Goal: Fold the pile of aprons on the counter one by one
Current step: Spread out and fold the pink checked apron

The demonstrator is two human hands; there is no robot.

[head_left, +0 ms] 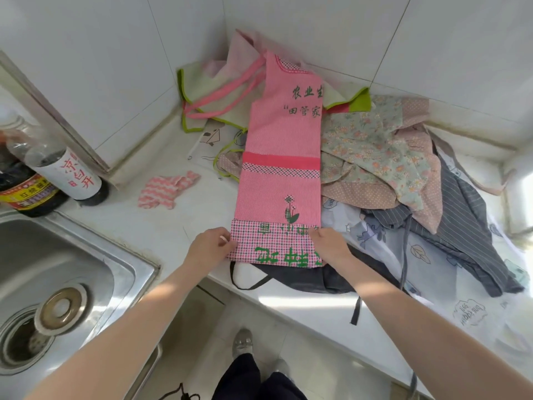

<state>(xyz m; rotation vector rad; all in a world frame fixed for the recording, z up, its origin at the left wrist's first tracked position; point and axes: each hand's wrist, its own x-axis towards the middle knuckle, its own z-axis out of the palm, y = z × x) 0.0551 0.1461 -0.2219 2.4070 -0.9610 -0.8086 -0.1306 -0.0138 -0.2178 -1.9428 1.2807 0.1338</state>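
A pink striped apron [281, 157] with green lettering lies folded lengthwise into a narrow strip on the white counter [311, 310], running from the near edge toward the wall corner. Its checked hem [274, 243] is turned back toward me. My left hand [209, 246] pinches the hem's left corner and my right hand [330, 245] grips its right corner. Under and around it lie other aprons: a floral one [372, 145], a grey striped one [464, 223], a dark one [305, 277] and a beige one with green trim [207, 90].
A steel sink [60, 284] sits at the left, with two dark bottles [43, 174] beside it. A small pink-and-white cloth [165, 190] lies on the counter left of the apron. White tiled walls meet in the corner behind the pile. A printed white apron [450, 287] spreads at the right.
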